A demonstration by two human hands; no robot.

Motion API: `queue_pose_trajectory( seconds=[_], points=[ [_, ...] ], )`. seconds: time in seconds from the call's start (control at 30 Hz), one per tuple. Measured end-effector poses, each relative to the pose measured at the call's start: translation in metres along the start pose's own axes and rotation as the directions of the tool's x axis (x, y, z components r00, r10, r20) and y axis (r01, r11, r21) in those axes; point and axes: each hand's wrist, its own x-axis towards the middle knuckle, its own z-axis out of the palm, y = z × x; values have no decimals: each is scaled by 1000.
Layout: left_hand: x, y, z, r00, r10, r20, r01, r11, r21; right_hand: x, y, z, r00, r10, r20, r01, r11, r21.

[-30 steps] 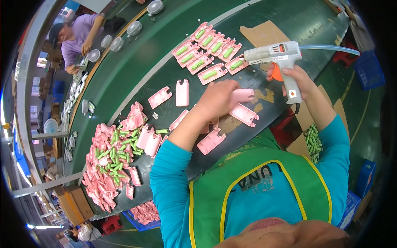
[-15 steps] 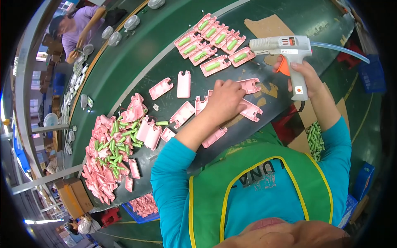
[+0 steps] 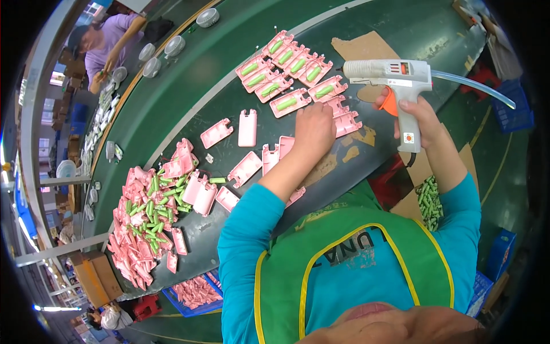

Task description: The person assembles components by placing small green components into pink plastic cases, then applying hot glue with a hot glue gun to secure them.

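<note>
My right hand (image 3: 426, 118) is wrapped round the handle of a white hot glue gun (image 3: 388, 70) with an orange trigger. A translucent glue stick (image 3: 475, 86) sticks out of its back, and its nozzle points left. My left hand (image 3: 316, 129) has its fingers bent together at the edge of empty pink plastic shells (image 3: 347, 124); its fingertips are partly hidden. Just beyond the hand, several pink shells holding green cylindrical batteries (image 3: 286, 103) lie in rows with thin wires. More empty shells (image 3: 245, 168) lie left of my forearm, which covers some of them.
A heap of pink shells (image 3: 129, 246) with loose green batteries (image 3: 152, 215) fills the left of the dark table. Cardboard (image 3: 364, 47) lies at the far side. Below are a blue crate (image 3: 189, 311) and a box of green batteries (image 3: 429, 200). Across the belt works another person (image 3: 109, 43).
My left hand has moved away from me, and two empty shells beside it now lie close against the filled rows. The glue gun has dropped slightly in view, still in my right hand.
</note>
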Motion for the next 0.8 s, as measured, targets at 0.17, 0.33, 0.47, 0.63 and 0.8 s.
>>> queue_pose_trajectory(
  seconds=[0.17, 0.33, 0.47, 0.63, 0.8],
  points=[
    [17, 8, 13, 999, -17, -46, 12, 995, -99, -5, -8, -3, 998, -3, 61, 3, 1000, -2],
    [21, 17, 8, 996, -63, -60, 50, 978, -204, -6, -13, -11, 999, 6, 42, -6, 1000, -6],
    [6, 11, -9, 989, -54, -136, 20, 971, -238, -8, -12, -19, 1000, 10, 21, -11, 1000, 24],
    [10, -23, -15, 994, 17, -112, -6, 995, 96, -9, -10, -22, 998, 21, 63, -24, 999, 44],
    [23, -23, -7, 979, 171, -114, -148, 971, 188, -6, -10, -16, 997, 27, 69, -31, 998, 57]
  ],
)
